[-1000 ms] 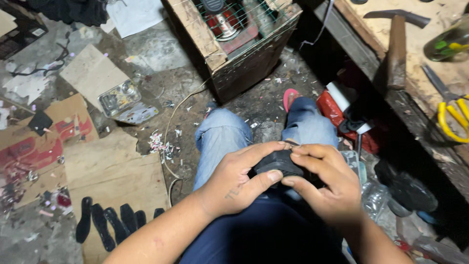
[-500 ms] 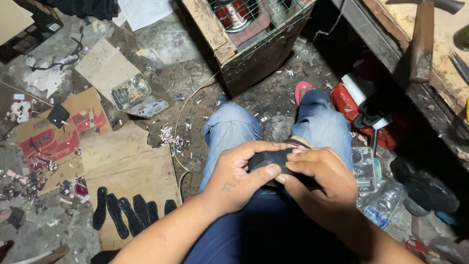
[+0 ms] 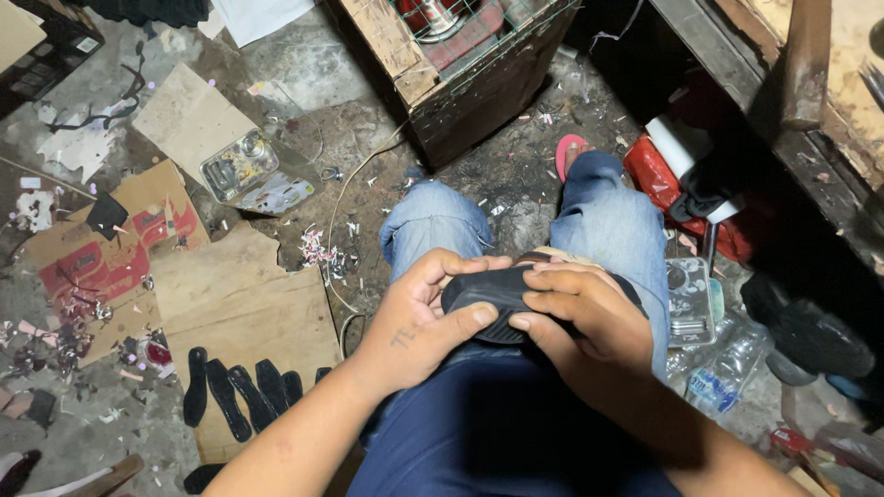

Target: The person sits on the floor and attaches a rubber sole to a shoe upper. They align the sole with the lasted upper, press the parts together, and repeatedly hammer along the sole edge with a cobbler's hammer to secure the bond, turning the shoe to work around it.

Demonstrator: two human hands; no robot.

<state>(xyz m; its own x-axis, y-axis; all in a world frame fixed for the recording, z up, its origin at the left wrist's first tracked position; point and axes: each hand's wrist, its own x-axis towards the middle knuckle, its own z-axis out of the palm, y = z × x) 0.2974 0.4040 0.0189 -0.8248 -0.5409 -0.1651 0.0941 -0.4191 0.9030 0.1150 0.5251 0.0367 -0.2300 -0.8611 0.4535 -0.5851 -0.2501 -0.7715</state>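
Littered concrete floor (image 3: 516, 198), cardboard (image 3: 244, 304); left hand (image 3: 419, 322) and right hand (image 3: 585, 322) both gripping black sole (image 3: 483, 290), probably rubber, over lap.

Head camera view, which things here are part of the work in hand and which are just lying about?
In hand:
- black rubber shoe sole, over the lap
- left hand and right hand, both gripping it

Lying about:
- row of black cut sole pieces on brown cardboard sheet
- clear plastic tray
- wooden wire-mesh crate
- clear plastic bottle
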